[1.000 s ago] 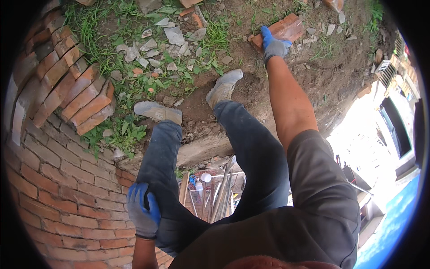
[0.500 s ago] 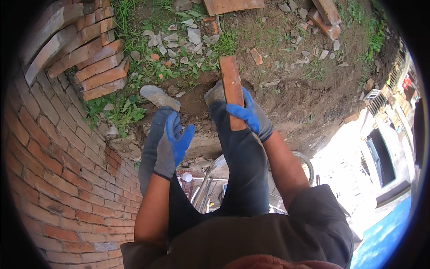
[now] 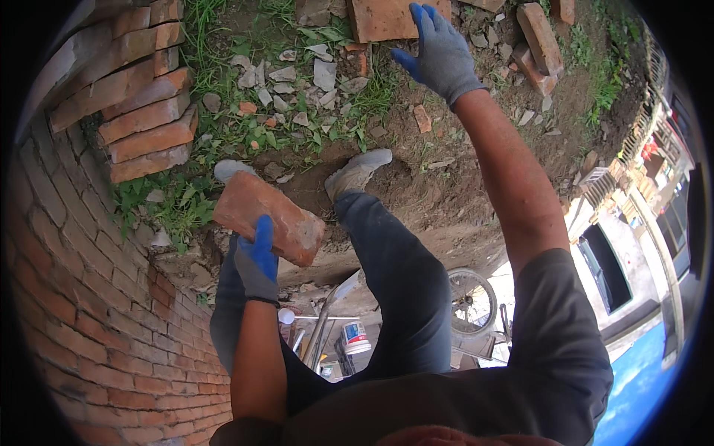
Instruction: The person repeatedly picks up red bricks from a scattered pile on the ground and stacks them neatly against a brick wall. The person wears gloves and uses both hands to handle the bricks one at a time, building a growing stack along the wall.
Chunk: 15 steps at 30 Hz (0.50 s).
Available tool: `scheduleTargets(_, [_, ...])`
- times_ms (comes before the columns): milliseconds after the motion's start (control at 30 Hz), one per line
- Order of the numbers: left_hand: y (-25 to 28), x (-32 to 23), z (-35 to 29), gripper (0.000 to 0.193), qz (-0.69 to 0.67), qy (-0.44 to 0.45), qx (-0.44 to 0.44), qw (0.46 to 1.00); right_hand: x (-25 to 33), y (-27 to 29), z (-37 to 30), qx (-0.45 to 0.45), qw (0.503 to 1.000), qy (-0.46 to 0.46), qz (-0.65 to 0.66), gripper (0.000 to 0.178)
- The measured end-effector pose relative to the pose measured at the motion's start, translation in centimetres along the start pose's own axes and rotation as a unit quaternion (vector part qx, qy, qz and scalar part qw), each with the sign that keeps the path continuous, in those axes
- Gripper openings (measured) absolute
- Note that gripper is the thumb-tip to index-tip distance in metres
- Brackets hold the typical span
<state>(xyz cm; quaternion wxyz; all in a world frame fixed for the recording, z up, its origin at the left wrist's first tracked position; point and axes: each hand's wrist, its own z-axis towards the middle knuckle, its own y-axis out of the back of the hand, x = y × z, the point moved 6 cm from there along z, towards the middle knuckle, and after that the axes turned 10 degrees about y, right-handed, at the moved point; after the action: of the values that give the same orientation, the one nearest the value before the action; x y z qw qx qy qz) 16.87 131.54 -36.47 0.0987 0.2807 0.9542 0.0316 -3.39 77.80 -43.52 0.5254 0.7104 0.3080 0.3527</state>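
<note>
Head view: bare earth with patches of grass spreads across the upper part, from 10 to 2 o'clock. A red brick wall fills 7 to 9 o'clock, and a pale building stands in glare at 4 o'clock. Stacked bricks lean in a row at 10 o'clock; a bicycle wheel shows at 4 o'clock. Between the legs, at 6 o'clock, sits a white bucket with a coloured label; its contents cannot be made out. Left of centre, at 9 o'clock, the held brick is tilted above the left shin, the left hand's grip pinching its near edge. At 1 o'clock the right hand's grip is spread, thumb apart, overlapping a flat brick; contact cannot be told. Grey stone chips lie at 11 o'clock.
</note>
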Motion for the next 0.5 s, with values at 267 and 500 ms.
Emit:
scheduleTargets(267, [-2.6, -6.1, -2.9, 0.066, 0.280, -0.045, -0.071, 0.956, -3.1, -7.4, 7.5, 0.125, 0.989, -0.024, -0.079, 0.093])
scheduleTargets(500, [-4.3, -7.5, -3.8, 0.069, 0.224, 0.009, 0.007, 0.975, -3.7, -3.6, -0.7, 0.190, 0.975, -0.042, -0.103, 0.090])
